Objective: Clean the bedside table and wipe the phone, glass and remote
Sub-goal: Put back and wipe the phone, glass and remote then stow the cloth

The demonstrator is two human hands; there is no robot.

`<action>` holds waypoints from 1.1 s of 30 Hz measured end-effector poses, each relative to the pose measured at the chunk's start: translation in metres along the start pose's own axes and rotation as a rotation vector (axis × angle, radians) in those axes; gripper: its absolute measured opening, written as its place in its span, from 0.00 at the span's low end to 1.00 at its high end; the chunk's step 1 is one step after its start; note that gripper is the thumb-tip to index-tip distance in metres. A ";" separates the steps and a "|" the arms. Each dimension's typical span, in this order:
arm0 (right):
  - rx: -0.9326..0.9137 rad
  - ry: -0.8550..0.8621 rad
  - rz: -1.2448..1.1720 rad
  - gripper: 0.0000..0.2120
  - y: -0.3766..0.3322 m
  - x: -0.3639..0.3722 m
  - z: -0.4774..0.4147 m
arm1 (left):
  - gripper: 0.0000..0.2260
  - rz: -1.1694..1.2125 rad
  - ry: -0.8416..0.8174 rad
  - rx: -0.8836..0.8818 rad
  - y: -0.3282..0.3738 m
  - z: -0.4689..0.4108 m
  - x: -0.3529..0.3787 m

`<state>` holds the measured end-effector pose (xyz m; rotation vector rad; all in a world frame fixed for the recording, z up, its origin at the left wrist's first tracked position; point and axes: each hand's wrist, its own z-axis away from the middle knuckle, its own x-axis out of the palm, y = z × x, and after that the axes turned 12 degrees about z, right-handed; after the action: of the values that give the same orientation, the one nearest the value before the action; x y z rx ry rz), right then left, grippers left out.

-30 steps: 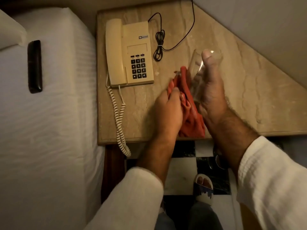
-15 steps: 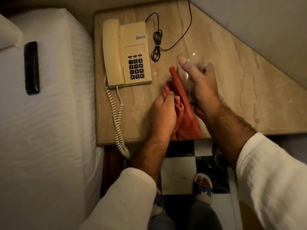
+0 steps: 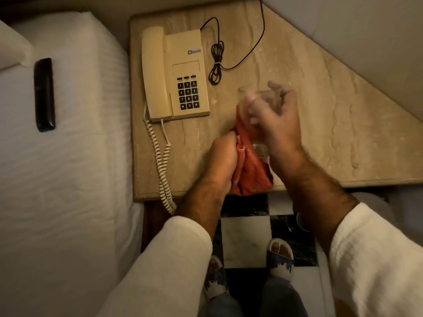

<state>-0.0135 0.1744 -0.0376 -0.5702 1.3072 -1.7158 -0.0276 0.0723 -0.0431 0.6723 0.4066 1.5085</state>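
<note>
Marble bedside table [image 3: 320, 115]: right hand [image 3: 278, 124] grips blurred glass [image 3: 254, 104], cloth [image 3: 249, 170] apparently inside.

A white bed [image 3: 64, 179] is lying left of the furniture; a checkered floor [image 3: 245, 243] is showing below, where two patterned slippers [image 3: 281, 259] are standing. A pale wall [image 3: 366, 37] is slanting at upper right.
</note>
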 end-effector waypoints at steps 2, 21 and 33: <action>-0.094 -0.021 0.164 0.33 0.003 0.004 0.006 | 0.20 0.155 -0.057 -0.133 0.010 -0.007 -0.002; -0.265 -0.138 0.195 0.36 -0.022 0.011 -0.070 | 0.29 -1.387 0.213 0.976 -0.058 -0.041 -0.121; -0.392 -0.236 0.443 0.42 0.015 0.022 -0.087 | 0.29 -1.386 0.272 1.068 -0.075 -0.061 -0.129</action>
<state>-0.0873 0.2007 -0.0840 -0.6262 1.4734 -1.0087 -0.0143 -0.0407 -0.1572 0.6962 1.5452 -0.0594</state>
